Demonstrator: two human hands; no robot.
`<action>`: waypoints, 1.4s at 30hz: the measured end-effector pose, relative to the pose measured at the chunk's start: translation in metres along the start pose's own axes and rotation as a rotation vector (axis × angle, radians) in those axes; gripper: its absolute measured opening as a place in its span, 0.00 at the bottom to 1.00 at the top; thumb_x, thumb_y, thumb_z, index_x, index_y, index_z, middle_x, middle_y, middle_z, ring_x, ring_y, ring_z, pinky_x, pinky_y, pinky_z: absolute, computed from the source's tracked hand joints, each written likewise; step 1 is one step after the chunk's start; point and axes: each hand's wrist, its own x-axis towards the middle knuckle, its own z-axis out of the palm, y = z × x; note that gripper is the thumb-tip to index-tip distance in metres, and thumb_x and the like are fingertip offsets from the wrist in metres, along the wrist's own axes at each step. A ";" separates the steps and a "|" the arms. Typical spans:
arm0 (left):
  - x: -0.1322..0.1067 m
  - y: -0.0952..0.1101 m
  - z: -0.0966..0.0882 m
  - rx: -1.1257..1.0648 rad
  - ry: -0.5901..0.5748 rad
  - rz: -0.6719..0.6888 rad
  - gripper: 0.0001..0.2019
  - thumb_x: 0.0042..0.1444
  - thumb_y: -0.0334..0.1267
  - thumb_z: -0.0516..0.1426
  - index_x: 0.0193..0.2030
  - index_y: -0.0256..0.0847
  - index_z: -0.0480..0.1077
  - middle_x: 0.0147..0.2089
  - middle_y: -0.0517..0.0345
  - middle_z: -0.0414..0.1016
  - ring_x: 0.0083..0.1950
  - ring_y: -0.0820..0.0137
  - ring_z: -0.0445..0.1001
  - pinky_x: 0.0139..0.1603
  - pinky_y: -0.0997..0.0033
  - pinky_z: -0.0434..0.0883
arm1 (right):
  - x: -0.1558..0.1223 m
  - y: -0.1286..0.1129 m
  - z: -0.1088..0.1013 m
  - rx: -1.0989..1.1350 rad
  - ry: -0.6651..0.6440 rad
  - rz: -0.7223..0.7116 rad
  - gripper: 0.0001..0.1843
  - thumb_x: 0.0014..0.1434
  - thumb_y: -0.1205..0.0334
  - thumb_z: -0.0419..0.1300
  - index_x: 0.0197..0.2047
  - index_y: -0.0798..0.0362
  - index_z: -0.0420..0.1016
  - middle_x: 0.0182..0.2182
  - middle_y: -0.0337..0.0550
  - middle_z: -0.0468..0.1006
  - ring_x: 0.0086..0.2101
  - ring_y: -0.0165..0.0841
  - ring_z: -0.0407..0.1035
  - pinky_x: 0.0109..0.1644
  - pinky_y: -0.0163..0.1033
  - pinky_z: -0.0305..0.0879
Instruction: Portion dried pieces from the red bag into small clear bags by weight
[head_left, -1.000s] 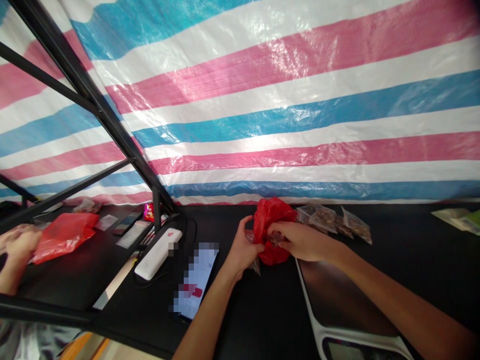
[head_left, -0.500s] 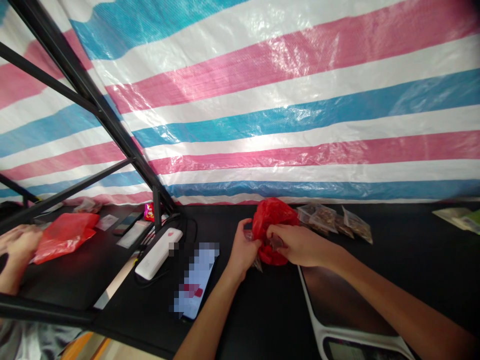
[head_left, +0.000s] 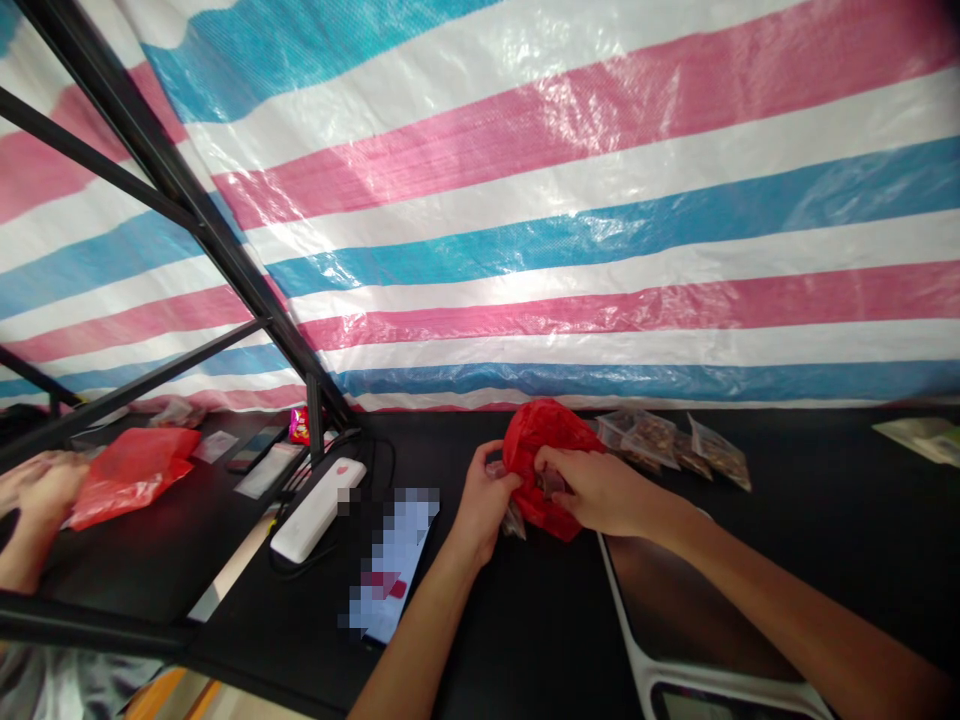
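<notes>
A crumpled red plastic bag (head_left: 551, 430) stands with its mouth facing me on the black table. At its left side my left hand (head_left: 484, 500) is closed on a small clear plastic bag (head_left: 514, 522), thumb against the red bag's edge. My right hand (head_left: 600, 490) reaches into the red bag's mouth with fingers curled and pinched together; what they grip inside is mostly hidden. Behind my right hand lie several clear packets of brown dried pieces (head_left: 654, 438). Under my right forearm is a flat scale (head_left: 675, 600) with a grey rim and a display.
A phone (head_left: 397, 570) and a white power strip (head_left: 319, 510) with black cables lie to the left. Black metal frame bars (head_left: 225, 260) cross the left side. Beyond them, another person's hand (head_left: 49, 485) is by a red bag (head_left: 139, 475). Striped sheeting (head_left: 600, 240) hangs behind.
The red bag has shifted and tilted slightly, its lower edge now reaching further down. Both my hands stay nearly where they were.
</notes>
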 end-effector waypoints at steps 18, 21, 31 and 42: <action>-0.002 -0.004 -0.010 0.902 0.232 0.656 0.29 0.66 0.35 0.59 0.73 0.42 0.61 0.60 0.40 0.74 0.63 0.51 0.74 0.64 0.48 0.71 | -0.002 -0.018 -0.031 0.218 0.274 -0.143 0.16 0.69 0.60 0.59 0.58 0.47 0.75 0.50 0.45 0.83 0.44 0.39 0.77 0.48 0.40 0.71; -0.004 -0.003 -0.008 0.858 0.187 0.729 0.29 0.66 0.37 0.60 0.72 0.44 0.61 0.63 0.41 0.74 0.65 0.52 0.74 0.66 0.47 0.71 | -0.003 -0.025 -0.031 0.191 0.315 -0.186 0.18 0.69 0.64 0.58 0.61 0.47 0.75 0.53 0.46 0.82 0.47 0.40 0.77 0.50 0.42 0.72; -0.014 -0.002 0.004 0.582 -0.002 0.643 0.32 0.63 0.35 0.62 0.72 0.45 0.58 0.66 0.44 0.75 0.63 0.58 0.78 0.65 0.55 0.73 | -0.001 -0.024 -0.021 0.077 0.379 -0.513 0.27 0.68 0.74 0.53 0.64 0.42 0.76 0.62 0.44 0.77 0.61 0.39 0.72 0.67 0.45 0.69; -0.010 -0.001 0.003 0.651 0.164 0.530 0.28 0.64 0.39 0.60 0.70 0.43 0.61 0.49 0.50 0.79 0.47 0.62 0.80 0.52 0.62 0.75 | 0.004 0.005 -0.028 -0.031 0.435 -0.202 0.18 0.71 0.63 0.57 0.62 0.47 0.76 0.61 0.50 0.78 0.58 0.46 0.74 0.65 0.53 0.69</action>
